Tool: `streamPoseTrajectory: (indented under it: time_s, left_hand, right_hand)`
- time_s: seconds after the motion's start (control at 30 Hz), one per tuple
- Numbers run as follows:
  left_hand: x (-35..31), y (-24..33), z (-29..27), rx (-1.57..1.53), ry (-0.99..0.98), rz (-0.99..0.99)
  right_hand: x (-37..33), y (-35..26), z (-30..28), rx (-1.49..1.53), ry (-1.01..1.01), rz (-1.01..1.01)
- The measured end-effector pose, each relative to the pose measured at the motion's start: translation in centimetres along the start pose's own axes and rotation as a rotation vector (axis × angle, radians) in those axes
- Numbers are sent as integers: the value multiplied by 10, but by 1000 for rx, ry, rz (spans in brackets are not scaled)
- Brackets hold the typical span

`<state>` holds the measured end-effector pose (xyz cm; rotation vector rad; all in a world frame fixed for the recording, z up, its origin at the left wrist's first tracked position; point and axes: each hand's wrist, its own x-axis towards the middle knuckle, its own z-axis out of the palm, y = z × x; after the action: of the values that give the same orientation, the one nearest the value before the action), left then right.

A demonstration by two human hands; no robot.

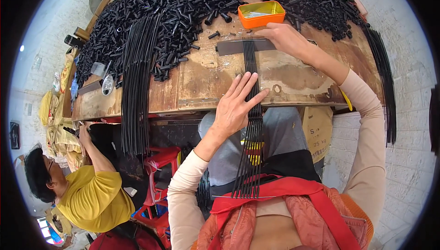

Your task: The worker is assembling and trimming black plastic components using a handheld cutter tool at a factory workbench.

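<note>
A row of thin black rods [250,62] lies side by side across the table's front edge, with its near ends hanging over my lap. My left hand [234,108] rests flat on these rods near the edge, fingers spread. Under their far ends sits a flat grey metal bar [230,47]. My right hand [288,39] is beside those far ends, above the bar's right part, its fingers bent and close together. Whatever its fingertips hold, if anything, is too small to make out. Just beyond it stands an orange box [261,21] with thin pale pins inside.
Short black tubes [174,21] are heaped across the table's back and left. More rods lie in a bundle [136,85] at left and another bundle [382,85] at far right. A small white dish [107,85] stands front left. A co-worker in yellow [94,199] sits at left.
</note>
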<state>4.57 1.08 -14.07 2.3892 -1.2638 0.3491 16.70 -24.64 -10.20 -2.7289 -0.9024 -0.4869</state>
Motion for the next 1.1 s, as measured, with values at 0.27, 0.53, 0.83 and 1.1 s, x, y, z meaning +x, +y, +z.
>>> streamPoseTrajectory:
  time_s: [0.27, 0.53, 0.83, 1.1]
  left_hand:
    - [3, 3, 1, -13, 13, -31]
    - [3, 4, 1, -26, 27, -31]
    - [2, 1, 1, 40, -17, -18]
    - [3, 3, 1, 46, -19, -18]
  right_hand:
    - [-2, 4, -5, 108, -54, 3]
    - [0, 4, -5, 79, -79, -17]
    - [4, 0, -4, 70, -88, -15]
    - [13, 17, 3, 58, -155, -36]
